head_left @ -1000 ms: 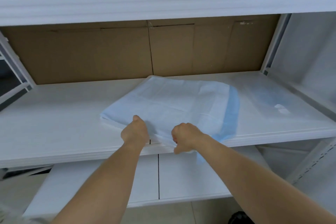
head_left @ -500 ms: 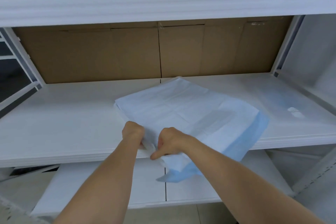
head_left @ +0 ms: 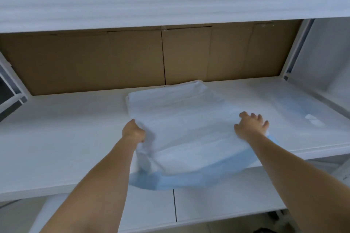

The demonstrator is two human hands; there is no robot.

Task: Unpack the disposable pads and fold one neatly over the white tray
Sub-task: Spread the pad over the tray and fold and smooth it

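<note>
A white disposable pad (head_left: 185, 130) with a blue border lies spread over the middle of the white shelf (head_left: 62, 138). Its front edge droops past the shelf's lip, showing the blue underside. My left hand (head_left: 133, 131) is closed on the pad's left edge, bunching it. My right hand (head_left: 251, 126) rests flat on the pad's right edge with fingers spread. I cannot tell a separate white tray apart from the shelf surface.
Clear plastic packaging (head_left: 312, 121) lies on the shelf to the right. Brown cardboard (head_left: 132, 58) backs the shelf. An upper shelf (head_left: 170, 4) hangs overhead, and a lower shelf (head_left: 217, 200) sits below. A metal upright (head_left: 295, 53) stands at the right.
My hands have moved apart from the pad's front middle: the left to the left edge, the right out to the right edge, now flat. The pad has spread wider.
</note>
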